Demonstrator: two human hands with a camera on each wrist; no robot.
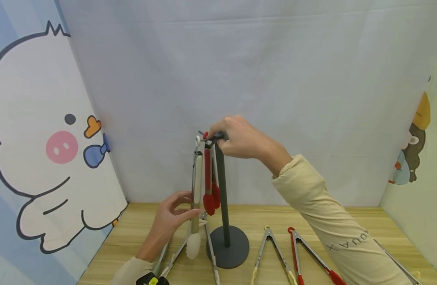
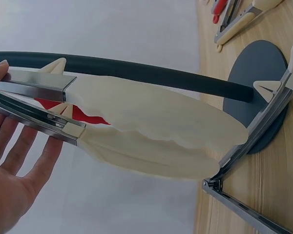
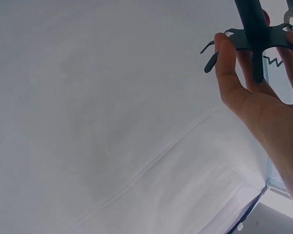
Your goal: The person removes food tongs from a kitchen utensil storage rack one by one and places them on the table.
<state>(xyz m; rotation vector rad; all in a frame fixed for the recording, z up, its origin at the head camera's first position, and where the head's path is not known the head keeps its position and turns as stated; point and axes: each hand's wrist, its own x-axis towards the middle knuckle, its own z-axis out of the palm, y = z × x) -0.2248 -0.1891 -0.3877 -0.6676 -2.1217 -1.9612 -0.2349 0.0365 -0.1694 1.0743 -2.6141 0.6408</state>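
A dark metal stand (image 1: pixel 223 190) with hooks at its top stands upright on a round base. Around that hooked top (image 3: pixel 256 39), my right hand (image 1: pixel 241 138) curls its fingers and thumb. Cream-tipped tongs (image 1: pixel 198 178) hang tips down at the stand's left, their end ring right at a hook. My left hand (image 1: pixel 170 215) holds these tongs low on the handles, thumb on one arm and fingers on the other. In the left wrist view their scalloped cream heads (image 2: pixel 156 107) lie close together. Red tongs (image 1: pixel 209 202) hang just behind, from another hook.
On the wooden table (image 1: pixel 150 215), spread cream-tipped tongs (image 1: pixel 210 247) lie left of the base. Yellow-tipped tongs (image 1: pixel 268 237) and more red tongs (image 1: pixel 297 245) lie open to its right. Another pair (image 1: pixel 396 261) is partly behind the right sleeve. A pale cloth (image 1: pixel 275 79) hangs behind.
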